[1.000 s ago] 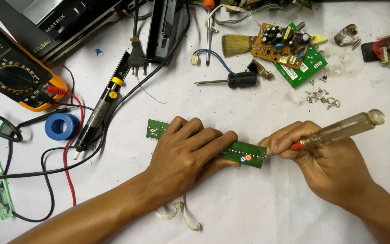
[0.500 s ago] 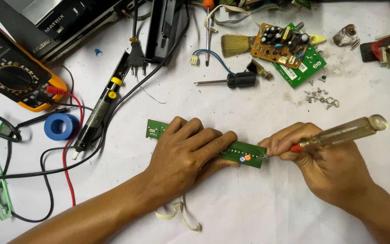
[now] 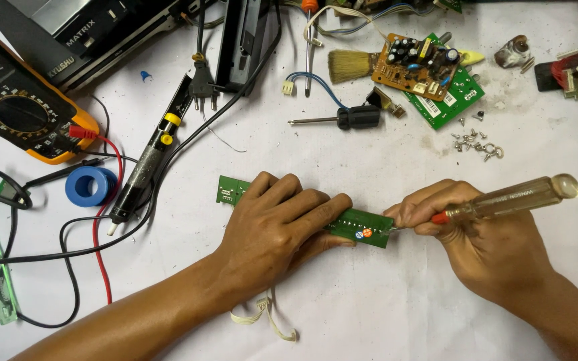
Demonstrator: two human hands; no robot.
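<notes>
Nothing has moved much since the earlier frame: both hands stay where they were on the long green circuit board [image 3: 362,227], which lies flat on the white surface [image 3: 382,301] near the middle. The left hand [image 3: 272,227] lies palm down over the board's middle, its grip spread flat and pressing it down, so only the board's left end and right end show. The right hand [image 3: 483,244] has its grip clamped on a screwdriver [image 3: 503,200] with a clear amber handle, whose metal tip touches the board's right end beside a small orange part. Just near the left wrist lies a pale ribbon cable [image 3: 265,317]. Farther off, a black screwdriver [image 3: 342,119], a brush [image 3: 350,65], two more circuit boards [image 3: 429,73] and loose screws [image 3: 476,142] sit on the far side. At far left lie a multimeter [image 3: 18,110], blue tape [image 3: 89,186] and a desoldering pump [image 3: 152,154].
</notes>
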